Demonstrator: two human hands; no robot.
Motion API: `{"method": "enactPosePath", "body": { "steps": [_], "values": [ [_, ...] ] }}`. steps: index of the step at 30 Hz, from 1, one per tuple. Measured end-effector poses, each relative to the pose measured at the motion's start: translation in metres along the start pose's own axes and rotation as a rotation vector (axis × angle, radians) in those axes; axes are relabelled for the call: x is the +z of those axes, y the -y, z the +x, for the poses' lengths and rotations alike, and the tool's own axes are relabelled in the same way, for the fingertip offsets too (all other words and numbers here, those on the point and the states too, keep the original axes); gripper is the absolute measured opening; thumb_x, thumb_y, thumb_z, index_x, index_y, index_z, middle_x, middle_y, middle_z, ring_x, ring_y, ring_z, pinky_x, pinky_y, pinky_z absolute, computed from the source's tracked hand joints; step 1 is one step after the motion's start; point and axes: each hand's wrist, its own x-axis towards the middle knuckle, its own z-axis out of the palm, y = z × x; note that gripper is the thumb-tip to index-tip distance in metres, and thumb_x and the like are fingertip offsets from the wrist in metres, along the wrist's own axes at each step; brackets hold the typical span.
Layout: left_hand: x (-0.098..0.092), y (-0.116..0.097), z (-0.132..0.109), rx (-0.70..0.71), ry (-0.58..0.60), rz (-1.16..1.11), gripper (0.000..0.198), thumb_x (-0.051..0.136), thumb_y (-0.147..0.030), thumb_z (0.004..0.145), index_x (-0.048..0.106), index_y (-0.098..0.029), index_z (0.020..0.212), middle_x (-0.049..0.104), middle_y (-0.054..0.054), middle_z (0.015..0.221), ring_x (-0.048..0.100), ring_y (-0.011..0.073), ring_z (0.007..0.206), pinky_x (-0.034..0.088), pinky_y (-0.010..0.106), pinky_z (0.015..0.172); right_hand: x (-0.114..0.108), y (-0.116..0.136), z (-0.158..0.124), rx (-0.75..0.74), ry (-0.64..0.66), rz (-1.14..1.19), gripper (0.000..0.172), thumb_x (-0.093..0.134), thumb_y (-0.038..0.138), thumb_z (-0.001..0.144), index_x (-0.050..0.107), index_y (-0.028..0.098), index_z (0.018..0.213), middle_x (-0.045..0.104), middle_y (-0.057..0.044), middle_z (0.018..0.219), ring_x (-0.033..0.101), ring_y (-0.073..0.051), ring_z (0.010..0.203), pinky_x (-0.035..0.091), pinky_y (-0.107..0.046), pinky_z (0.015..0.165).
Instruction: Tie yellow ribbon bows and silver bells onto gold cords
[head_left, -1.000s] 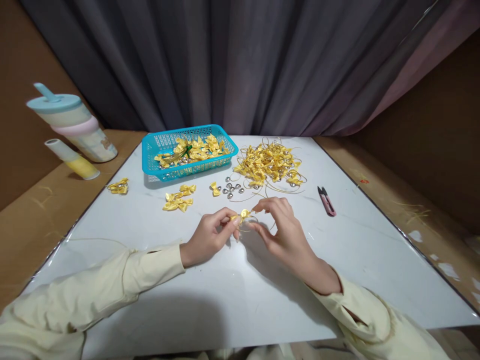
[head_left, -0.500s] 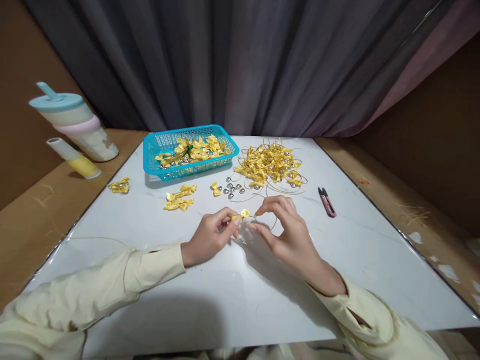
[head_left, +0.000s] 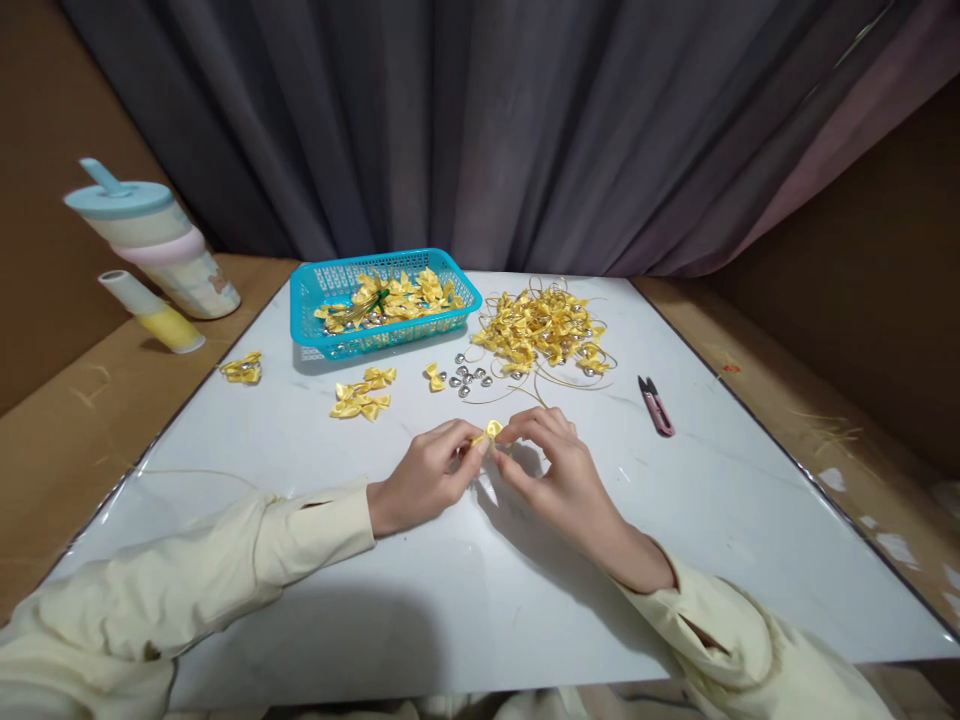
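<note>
L hand [head_left: 427, 478] & R hand [head_left: 559, 480] meet fingertip to fingertip mid-desk [head_left: 420, 600], both pinched on one small yellow bow [head_left: 491, 431] betw. them, its long axis left-right.

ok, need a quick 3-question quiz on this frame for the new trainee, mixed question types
1. Which hand lies nearer the pink snips?
2. True or false: the blue basket holds yellow bows.
3. The left hand and right hand together pinch: A a pencil, B a small yellow bow, C the snips.
Key: 1 right hand; 2 true; 3 B.
</note>
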Motion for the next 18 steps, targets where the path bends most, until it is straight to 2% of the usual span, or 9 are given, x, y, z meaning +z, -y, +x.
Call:
{"method": "enactPosePath", "body": {
  "steps": [10, 13, 18],
  "values": [
    [0.001, 0.005, 0.002, 0.189, -0.016, 0.094, 0.015, 0.043, -0.016, 0.089, 0.051, -0.015, 0.076, 0.048, -0.001, 0.064, 0.046, 0.0098, 0.057, 0.036, 0.021, 0.053, -0.010, 0.004, 0.005, 0.148, 0.083, 0.234, 0.008, 0.054, 0.021, 0.079, 0.058, 0.019, 0.073, 0.060, -0.002, 0.078, 0.054, -0.018, 0.079, 0.041, -0.033, 0.074],
    [0.001, 0.007, 0.002, 0.209, -0.009, 0.108, 0.015, 0.042, -0.014, 0.088, 0.050, -0.015, 0.076, 0.047, -0.001, 0.064, 0.046, 0.0104, 0.058, 0.037, 0.021, 0.054, -0.008, 0.005, 0.002, 0.072, 0.070, 0.158, 0.008, 0.053, 0.019, 0.080, 0.058, 0.019, 0.074, 0.061, -0.002, 0.079, 0.053, -0.018, 0.080, 0.038, -0.034, 0.076],
    [0.001, 0.007, 0.002, 0.226, -0.010, 0.108, 0.013, 0.042, -0.014, 0.088, 0.051, -0.015, 0.079, 0.051, 0.001, 0.067, 0.050, 0.0115, 0.061, 0.039, 0.022, 0.056, -0.002, 0.006, -0.006, -0.214, -0.013, -0.117, 0.007, 0.053, 0.016, 0.082, 0.060, 0.018, 0.081, 0.062, -0.004, 0.080, 0.048, -0.019, 0.080, 0.031, -0.035, 0.072]
  ]
}}
